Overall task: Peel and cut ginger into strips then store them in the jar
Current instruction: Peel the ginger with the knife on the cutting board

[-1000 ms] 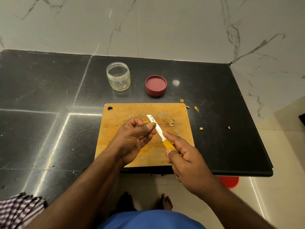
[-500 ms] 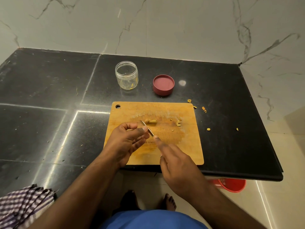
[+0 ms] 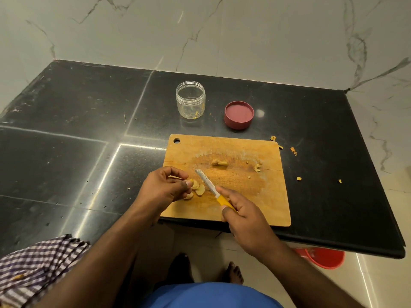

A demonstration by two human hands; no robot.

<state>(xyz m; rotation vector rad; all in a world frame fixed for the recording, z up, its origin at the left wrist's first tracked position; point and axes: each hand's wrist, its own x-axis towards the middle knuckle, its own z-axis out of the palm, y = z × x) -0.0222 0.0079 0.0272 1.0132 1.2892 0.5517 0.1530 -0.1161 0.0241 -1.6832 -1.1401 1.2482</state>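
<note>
**Slicing the ginger into strips**

Mid-frame on the cutting board (image 3: 255, 210), the left hand (image 3: 163, 188) is pinching ginger slices (image 3: 196, 187) while the right hand (image 3: 242, 213) is gripping the knife (image 3: 211, 188). Keeping fingertips curled back should help; the jar (image 3: 190, 100) is waiting open above.

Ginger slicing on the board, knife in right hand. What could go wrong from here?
1. The left hand fingertips pinch small ginger slices right beside the knife blade; a slip could nick them.
2. The cutting board sits at the counter edge; pressure might shift it off.
</note>
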